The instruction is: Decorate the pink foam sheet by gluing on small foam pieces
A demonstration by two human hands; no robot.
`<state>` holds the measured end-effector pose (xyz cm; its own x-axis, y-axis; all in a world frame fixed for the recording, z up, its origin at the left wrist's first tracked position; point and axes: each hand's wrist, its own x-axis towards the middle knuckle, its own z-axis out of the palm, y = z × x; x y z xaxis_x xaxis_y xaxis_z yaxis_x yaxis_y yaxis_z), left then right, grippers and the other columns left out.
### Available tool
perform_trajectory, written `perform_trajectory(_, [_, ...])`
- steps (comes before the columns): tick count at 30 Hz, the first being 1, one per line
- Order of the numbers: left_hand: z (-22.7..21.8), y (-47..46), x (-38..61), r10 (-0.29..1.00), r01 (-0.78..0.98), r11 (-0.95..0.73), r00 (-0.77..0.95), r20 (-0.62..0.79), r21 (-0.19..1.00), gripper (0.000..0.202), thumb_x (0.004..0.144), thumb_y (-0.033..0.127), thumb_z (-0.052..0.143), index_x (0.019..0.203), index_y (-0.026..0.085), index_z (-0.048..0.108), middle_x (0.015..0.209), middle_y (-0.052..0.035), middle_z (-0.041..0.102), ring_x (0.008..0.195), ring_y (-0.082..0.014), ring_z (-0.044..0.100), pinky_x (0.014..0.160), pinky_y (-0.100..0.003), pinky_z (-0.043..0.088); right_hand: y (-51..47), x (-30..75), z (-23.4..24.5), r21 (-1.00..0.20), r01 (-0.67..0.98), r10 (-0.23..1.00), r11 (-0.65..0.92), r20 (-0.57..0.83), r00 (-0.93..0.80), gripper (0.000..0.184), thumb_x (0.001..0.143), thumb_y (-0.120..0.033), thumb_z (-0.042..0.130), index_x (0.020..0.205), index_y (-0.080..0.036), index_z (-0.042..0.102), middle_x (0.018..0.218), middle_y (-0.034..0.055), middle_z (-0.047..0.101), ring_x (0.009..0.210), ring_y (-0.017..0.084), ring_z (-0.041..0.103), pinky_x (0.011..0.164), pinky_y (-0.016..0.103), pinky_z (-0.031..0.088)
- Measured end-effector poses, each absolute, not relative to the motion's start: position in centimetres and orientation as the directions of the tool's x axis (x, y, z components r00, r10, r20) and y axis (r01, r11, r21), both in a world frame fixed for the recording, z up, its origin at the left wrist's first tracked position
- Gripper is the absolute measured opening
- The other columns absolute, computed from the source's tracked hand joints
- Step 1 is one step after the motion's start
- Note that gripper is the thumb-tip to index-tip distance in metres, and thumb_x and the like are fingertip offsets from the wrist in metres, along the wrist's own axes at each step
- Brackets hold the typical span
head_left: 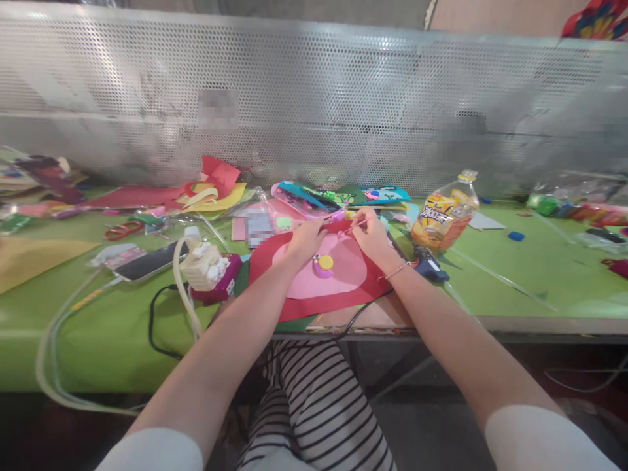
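A red sheet (267, 258) with a pink rounded piece (304, 281) on it lies in front of me at the table's edge. On the pink piece sit a yellow disc (326, 263) and a purple curved piece (324, 274). My right hand (371, 237), above the sheet's upper right part, pinches a thin pink strip (349, 229). My left hand (308, 239) is over the sheet's upper left part with its fingers bent together; what they hold, if anything, is too small to tell. A purple item (337, 216) lies just beyond its fingertips.
A glue gun (430, 265) and a plastic bottle (444, 212) holding something orange stand to the right. At left are a plug adapter (203, 265) with cables, a phone (152, 261) and red scissors (123, 230). Coloured sheets (220, 176) lie behind, before a perforated metal panel (314, 98).
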<state>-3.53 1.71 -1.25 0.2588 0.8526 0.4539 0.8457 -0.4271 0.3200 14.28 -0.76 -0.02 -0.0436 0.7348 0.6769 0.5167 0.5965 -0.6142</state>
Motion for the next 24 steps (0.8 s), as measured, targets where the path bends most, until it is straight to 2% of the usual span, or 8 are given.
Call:
perform_trajectory(8, [-1.09, 1.6, -3.62, 0.866, 0.846, -0.411, 0.246, 0.435, 0.34, 0.028, 0.09, 0.03, 0.041, 0.106, 0.017, 0.06, 0.095, -0.0089, 0.068, 0.099, -0.0234, 0.06, 0.093, -0.036, 0.035, -0.84, 14.24, 0.14, -0.63, 0.502, 0.724, 0.592, 0.689, 0.011, 0.012, 0.071, -0.016, 0.046, 0.08, -0.023, 0.041, 0.069, -0.0018, 0.052, 0.061, 0.014, 0.052, 0.061, 0.03, 0.042])
perform_trajectory(17, [-0.99, 1.55, -3.6, 0.867, 0.834, -0.415, 0.24, 0.437, 0.364, 0.026, 0.089, 0.03, 0.043, 0.103, 0.017, 0.06, 0.096, -0.0093, 0.068, 0.098, -0.0243, 0.061, 0.091, -0.036, 0.037, -0.49, 14.53, 0.13, -0.649, 0.509, 0.727, 0.566, 0.683, 0.062, 0.015, 0.069, -0.014, 0.046, 0.08, -0.022, 0.041, 0.071, -0.0017, 0.052, 0.062, 0.014, 0.051, 0.063, 0.03, 0.041])
perform_trajectory(24, [-1.04, 1.54, -3.59, 0.851, 0.833, -0.429, 0.243, 0.465, 0.35, 0.029, 0.089, 0.028, 0.042, 0.11, 0.018, 0.059, 0.099, -0.0083, 0.069, 0.099, -0.0227, 0.061, 0.092, -0.036, 0.037, -0.52, 14.49, 0.17, -0.649, 0.501, 0.722, 0.572, 0.689, 0.068, 0.015, 0.068, -0.013, 0.046, 0.079, -0.022, 0.042, 0.07, -0.0021, 0.053, 0.06, 0.013, 0.05, 0.061, 0.029, 0.04])
